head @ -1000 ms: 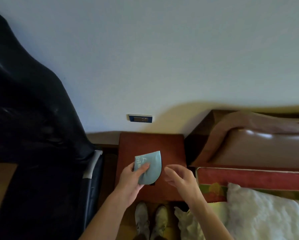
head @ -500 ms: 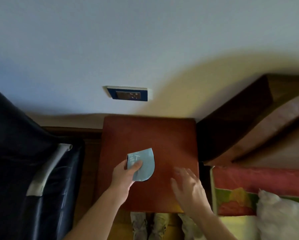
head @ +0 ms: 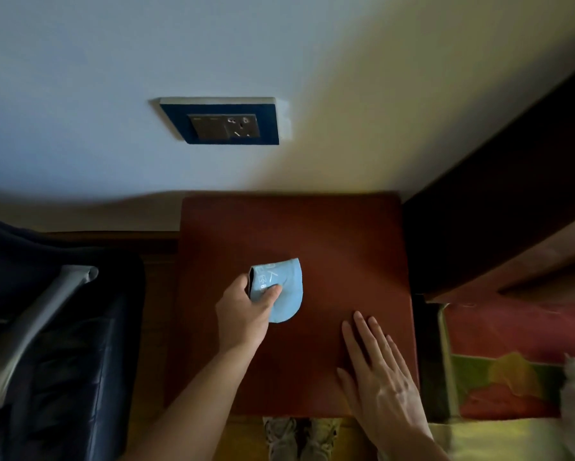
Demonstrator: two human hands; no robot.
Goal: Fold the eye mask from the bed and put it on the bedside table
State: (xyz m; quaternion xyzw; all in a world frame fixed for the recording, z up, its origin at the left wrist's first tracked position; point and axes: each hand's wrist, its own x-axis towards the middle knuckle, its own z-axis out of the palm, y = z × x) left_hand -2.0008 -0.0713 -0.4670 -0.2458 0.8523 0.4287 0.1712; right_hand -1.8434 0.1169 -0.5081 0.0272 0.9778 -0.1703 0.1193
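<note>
The light blue eye mask (head: pixel 287 294), folded in half with white print on it, is over the middle of the red-brown bedside table (head: pixel 329 234). My left hand (head: pixel 246 311) grips its left edge, thumb on top. I cannot tell whether the mask touches the tabletop. My right hand (head: pixel 379 374) is flat and open, fingers together, over the table's front right part, apart from the mask.
A dark blue wall socket (head: pixel 221 123) sits above the table. A dark padded chair (head: pixel 46 327) with a grey armrest stands at left. The brown headboard (head: pixel 512 194) and the bed's red patterned cover (head: pixel 512 361) are at right. Shoes (head: pixel 299 437) show below the table edge.
The view has closed in on the bedside table. My left hand carried the folded mask down over the tabletop. My right hand let go, moved right and flattened out.
</note>
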